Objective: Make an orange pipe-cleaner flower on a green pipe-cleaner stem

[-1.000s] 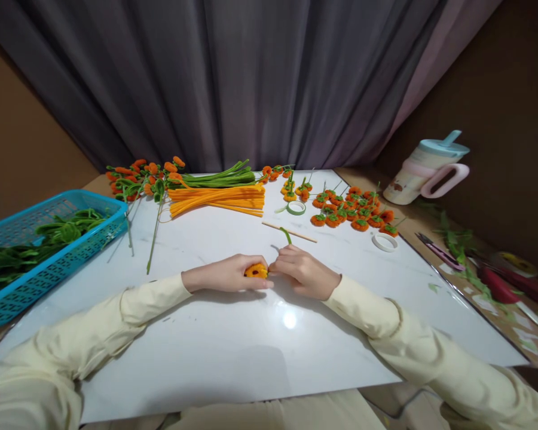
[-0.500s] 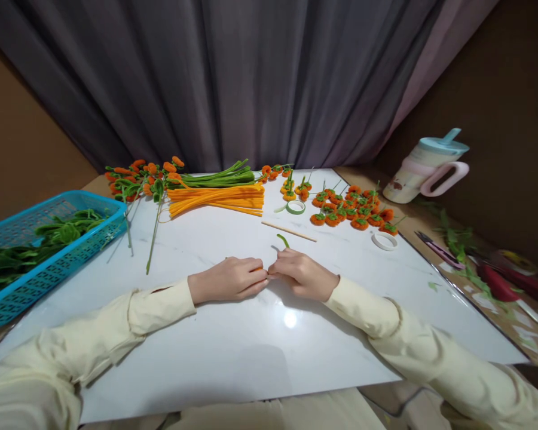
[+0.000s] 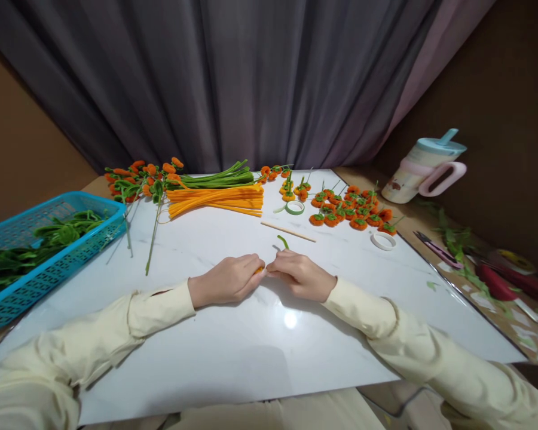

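My left hand (image 3: 231,279) is closed around a small orange fuzzy piece (image 3: 259,270), most of it hidden by the fingers. Just to its right, my right hand (image 3: 301,275) is pinched, its fingertips meeting those of the left. A short green pipe cleaner (image 3: 283,242) sticks up from behind the right fingers. Beyond the hands lie a thin wooden stick (image 3: 289,231), a roll of green tape (image 3: 295,208) and a bundle of orange pipe cleaners (image 3: 215,200).
Green pipe cleaners (image 3: 224,176) and orange flowers (image 3: 150,173) lie at the back. Orange-and-green pieces (image 3: 349,209) cluster at right near a white tape roll (image 3: 383,241). A blue basket (image 3: 72,257) stands left; snips (image 3: 438,249) and a tumbler (image 3: 412,170) are at right.
The left hand has turned slightly, its fingers closing further, and more of the orange piece shows at its tips. The right hand stays nearly in place.
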A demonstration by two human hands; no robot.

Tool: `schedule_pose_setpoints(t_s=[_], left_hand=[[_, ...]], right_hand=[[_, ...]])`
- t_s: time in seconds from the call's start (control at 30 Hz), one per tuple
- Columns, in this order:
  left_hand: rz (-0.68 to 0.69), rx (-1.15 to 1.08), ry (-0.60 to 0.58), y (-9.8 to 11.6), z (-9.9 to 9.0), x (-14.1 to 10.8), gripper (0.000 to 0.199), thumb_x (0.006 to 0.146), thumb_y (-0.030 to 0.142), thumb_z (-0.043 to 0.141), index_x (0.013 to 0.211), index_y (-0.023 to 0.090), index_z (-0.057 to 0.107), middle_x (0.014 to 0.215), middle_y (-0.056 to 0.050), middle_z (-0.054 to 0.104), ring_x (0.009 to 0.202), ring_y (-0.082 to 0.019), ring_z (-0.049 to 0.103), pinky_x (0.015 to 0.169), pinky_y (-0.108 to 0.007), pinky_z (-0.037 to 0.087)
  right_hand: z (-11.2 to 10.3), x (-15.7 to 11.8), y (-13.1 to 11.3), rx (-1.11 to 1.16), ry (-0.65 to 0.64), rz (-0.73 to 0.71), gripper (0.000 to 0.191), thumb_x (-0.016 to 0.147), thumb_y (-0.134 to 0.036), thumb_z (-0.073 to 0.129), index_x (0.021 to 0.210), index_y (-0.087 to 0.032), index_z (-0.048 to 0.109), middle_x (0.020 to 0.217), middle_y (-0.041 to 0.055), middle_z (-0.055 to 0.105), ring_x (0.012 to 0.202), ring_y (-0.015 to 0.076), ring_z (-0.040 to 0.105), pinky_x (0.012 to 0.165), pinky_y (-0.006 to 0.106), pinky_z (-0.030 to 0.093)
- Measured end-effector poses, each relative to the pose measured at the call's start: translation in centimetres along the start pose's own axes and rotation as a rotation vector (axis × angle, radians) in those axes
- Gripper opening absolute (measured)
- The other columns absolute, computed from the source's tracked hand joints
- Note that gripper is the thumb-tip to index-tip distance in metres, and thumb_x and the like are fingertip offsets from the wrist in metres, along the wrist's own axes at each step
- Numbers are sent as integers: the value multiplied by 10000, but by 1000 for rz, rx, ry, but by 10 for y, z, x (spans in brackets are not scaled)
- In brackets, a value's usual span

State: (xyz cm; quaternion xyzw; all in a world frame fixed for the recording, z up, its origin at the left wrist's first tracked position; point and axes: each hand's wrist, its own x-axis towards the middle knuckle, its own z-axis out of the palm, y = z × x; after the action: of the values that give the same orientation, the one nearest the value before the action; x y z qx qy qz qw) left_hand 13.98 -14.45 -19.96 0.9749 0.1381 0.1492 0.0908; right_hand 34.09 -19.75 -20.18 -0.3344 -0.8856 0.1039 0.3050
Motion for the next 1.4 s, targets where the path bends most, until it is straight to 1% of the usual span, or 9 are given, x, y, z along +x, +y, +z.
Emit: schedule_pose_setpoints(t_s=[0.17,0.3,0.47,0.67,0.83,1.1,1.27,1.33,1.4], left_hand=[[16,122,56,1,5,1,288,954,216,206,812,166,452,718,-25,516,587,-134,482,524,-259,364],[69,262,84,-1,10,-1,290,949,181,203,798,157,450,696,-24,502,548,-132,455,470,-260,332],[124,338,69,-3,10,-2,266,944,160,216,810,156,446,713,-23,497,546,-134,451,444,-260,329],[119,369,65,-3,12,0,236,928,158,255,787,162,444,677,-7,499,532,-134,460,451,-262,356],[125,414,35,-4,12,-1,235,920,169,270,765,168,446,649,-4,506,540,-144,484,433,-263,338],[120,417,13,-6,10,0,196,889,154,292,770,170,447,656,-6,522,532,-146,492,423,-256,336],[123,405,11,-8,12,-1,207,878,146,287,773,165,464,651,-10,522,528,-153,488,421,-260,326],[95,366,-5,-8,13,-2,218,878,148,284,775,162,476,657,-13,524,538,-155,487,429,-261,322],[37,268,-34,-7,10,-1,239,891,170,277,779,161,488,671,-15,527,556,-151,485,459,-259,334]], right_hand=[[2,0,-2,-4,13,-1,204,881,-109,403,859,-135,604,695,64,611,660,156,511,678,289,440],[3,0,-2,-4,21,12,208,875,-97,401,848,-132,605,695,67,611,661,157,509,672,285,437],[3,0,0,-18,10,25,210,878,-100,397,836,-137,599,690,68,602,658,159,501,664,282,427],[4,-2,2,-35,10,15,219,869,-108,396,804,-138,602,644,61,575,634,161,487,650,281,408],[4,-2,2,-60,-2,23,233,860,-102,386,763,-143,594,608,53,540,610,160,459,636,279,392],[3,-3,3,-41,-12,61,212,856,-112,404,748,-151,583,625,50,533,620,155,462,632,265,389],[4,-3,4,-37,-18,61,207,856,-116,411,746,-151,583,629,50,532,620,156,471,627,263,394],[4,-3,4,-33,-22,58,209,856,-115,412,747,-149,587,628,51,536,619,157,475,623,262,395],[4,-3,5,-29,-22,58,209,855,-111,413,752,-149,590,629,52,546,618,155,479,622,261,397]])
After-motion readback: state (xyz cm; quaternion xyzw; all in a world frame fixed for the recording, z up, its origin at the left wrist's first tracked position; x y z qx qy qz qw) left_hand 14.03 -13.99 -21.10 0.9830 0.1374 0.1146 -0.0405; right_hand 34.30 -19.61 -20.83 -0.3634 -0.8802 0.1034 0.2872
